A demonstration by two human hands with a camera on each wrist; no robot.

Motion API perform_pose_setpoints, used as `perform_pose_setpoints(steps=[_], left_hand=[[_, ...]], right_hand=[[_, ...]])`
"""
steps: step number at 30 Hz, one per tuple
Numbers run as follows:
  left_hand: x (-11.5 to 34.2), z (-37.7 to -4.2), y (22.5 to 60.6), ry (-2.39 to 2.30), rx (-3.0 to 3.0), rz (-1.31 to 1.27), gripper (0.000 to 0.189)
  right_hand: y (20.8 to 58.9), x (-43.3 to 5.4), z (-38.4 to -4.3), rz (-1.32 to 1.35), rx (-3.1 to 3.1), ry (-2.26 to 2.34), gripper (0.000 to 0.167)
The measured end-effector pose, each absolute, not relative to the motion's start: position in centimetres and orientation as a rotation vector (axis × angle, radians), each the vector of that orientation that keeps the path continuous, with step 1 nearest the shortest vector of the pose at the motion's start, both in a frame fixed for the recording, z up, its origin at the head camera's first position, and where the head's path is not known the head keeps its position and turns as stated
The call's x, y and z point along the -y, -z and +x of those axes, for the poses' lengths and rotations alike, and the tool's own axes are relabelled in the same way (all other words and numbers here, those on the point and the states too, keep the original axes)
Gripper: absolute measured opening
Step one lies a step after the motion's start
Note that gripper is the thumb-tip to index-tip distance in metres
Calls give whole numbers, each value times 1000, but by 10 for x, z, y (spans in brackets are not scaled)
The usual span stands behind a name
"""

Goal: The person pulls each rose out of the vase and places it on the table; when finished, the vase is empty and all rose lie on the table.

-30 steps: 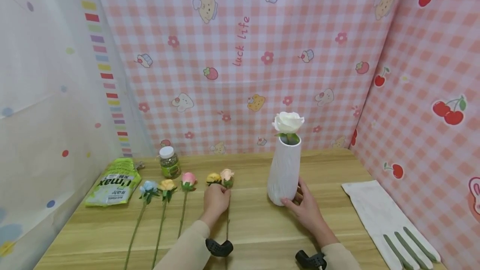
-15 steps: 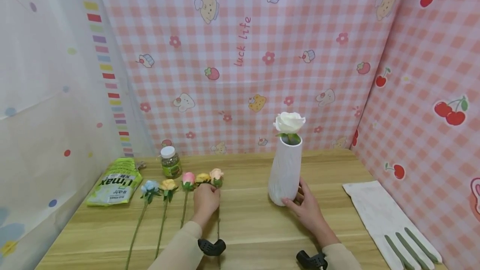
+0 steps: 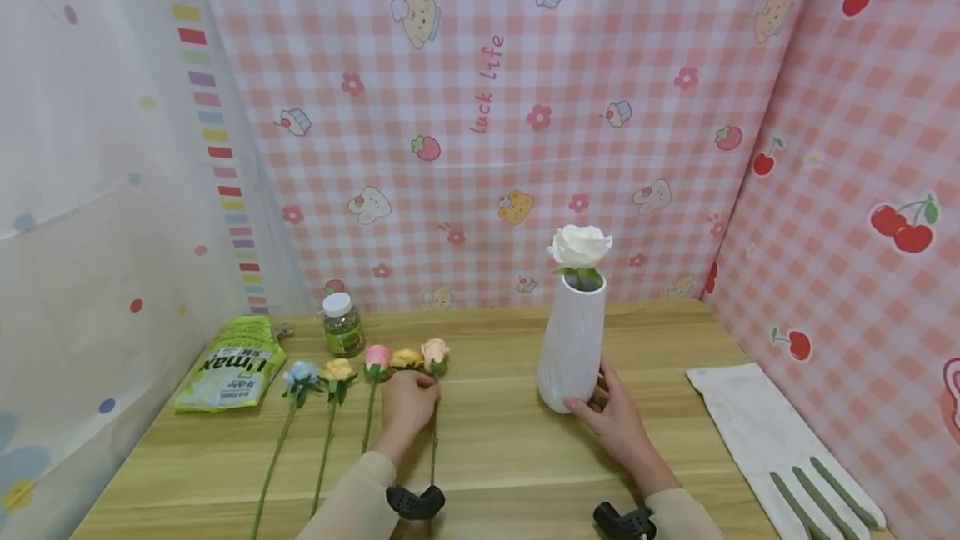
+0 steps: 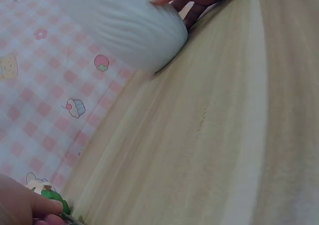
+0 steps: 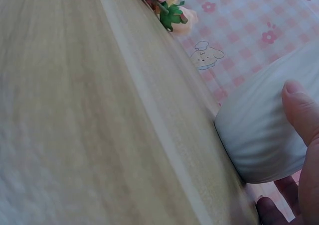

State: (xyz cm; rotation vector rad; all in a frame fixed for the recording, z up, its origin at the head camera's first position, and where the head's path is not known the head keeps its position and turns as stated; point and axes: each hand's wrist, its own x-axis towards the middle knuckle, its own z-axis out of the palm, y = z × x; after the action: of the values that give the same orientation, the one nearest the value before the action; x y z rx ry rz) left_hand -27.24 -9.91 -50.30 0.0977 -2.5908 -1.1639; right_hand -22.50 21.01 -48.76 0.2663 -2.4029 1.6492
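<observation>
My left hand (image 3: 407, 408) pinches the stem of a peach artificial rose (image 3: 435, 353) lying on the table, just under its bloom. Right behind those fingers is a yellow rose (image 3: 407, 358), its stem hidden by the hand. In the left wrist view the thumb and fingertips close beside green sepals (image 4: 56, 199). A ribbed white vase (image 3: 572, 348) stands on the table, holding one white rose (image 3: 581, 247). My right hand (image 3: 617, 423) grips its lower side, thumb in front and fingers around behind, as the right wrist view shows around the vase base (image 5: 264, 135).
Left of the left hand lie a pink rose (image 3: 377, 359), a yellow-orange rose (image 3: 337, 370) and a blue rose (image 3: 302, 374). Behind them stand a lidded jar (image 3: 342, 327) and a green bag (image 3: 231, 365). A white glove (image 3: 757, 415) lies far right. Patterned cloth walls enclose the table.
My left hand has shifted left, and the peach and yellow roses moved left with it, up beside the pink rose. The right hand and vase stay in place.
</observation>
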Motion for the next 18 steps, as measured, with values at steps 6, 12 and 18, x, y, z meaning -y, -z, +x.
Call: perform_pose_setpoints(steps=[6,12,18], left_hand=[[100,-261,502,1115,2616,-38,4],[102,-258,504,1111,2611,-91,5],[105,-260,507,1141,2635,-91,5]], right_hand=[[487,-210,-224,309,2372,-1651,83],[486,-209,-224,304,2385,-1645,82],[492,-211,-228,288,2395,-1641,83]])
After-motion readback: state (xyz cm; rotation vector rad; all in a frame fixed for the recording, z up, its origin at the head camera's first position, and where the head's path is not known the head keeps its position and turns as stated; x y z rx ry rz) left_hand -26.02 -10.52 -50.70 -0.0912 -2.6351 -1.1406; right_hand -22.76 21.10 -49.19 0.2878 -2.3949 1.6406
